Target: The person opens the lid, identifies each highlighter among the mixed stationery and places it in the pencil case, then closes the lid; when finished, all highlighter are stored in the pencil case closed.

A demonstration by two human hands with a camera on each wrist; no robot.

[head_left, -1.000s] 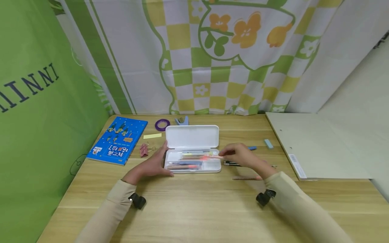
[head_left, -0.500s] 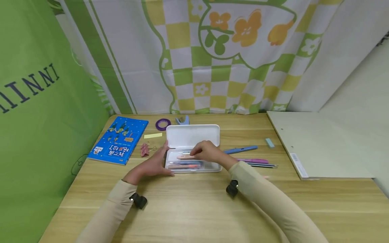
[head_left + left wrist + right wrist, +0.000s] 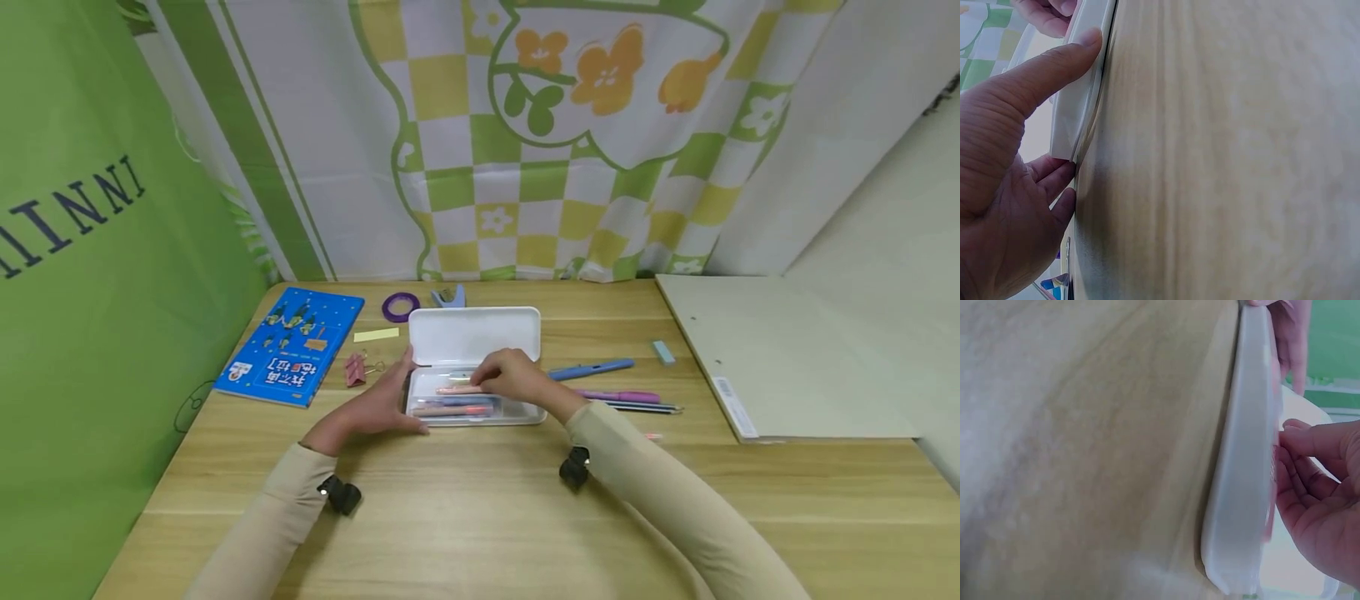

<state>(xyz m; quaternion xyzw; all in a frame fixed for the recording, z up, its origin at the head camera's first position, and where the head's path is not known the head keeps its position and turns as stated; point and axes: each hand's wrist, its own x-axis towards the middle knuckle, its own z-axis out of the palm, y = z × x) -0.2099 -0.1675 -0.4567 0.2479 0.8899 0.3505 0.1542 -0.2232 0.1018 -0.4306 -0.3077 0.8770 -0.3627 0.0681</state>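
The right hand point(image 3: 513, 379) reaches into the open tray of the white pencil case point(image 3: 474, 335), its fingers bent down onto an orange pen point(image 3: 457, 389) that lies lengthwise among the other pens inside; whether the fingers pinch the pen or only press on it cannot be told from the head view. In the right wrist view the fingers point(image 3: 1310, 440) curl toward the case wall, with the pen hidden. The left hand point(image 3: 378, 404) holds the left end of the case, thumb along the near edge and fingers round the far side of that end; the left wrist view shows the thumb point(image 3: 1054, 65) pressed flat on the white rim. The case sits in the middle of the wooden table point(image 3: 480, 517), lid open and lying back on the far side.

Just right of the case lie a blue pen point(image 3: 592, 367), a purple pen point(image 3: 618, 397) and a few thin pencils point(image 3: 645, 407), all apart from the hand. A pale folder point(image 3: 780, 358) lies at the far right, with a small eraser point(image 3: 663, 352) near it. To the left are a blue booklet point(image 3: 291, 346), a pink binder clip point(image 3: 354, 369), a yellow sticky note point(image 3: 377, 335) and a purple tape roll point(image 3: 401, 307).
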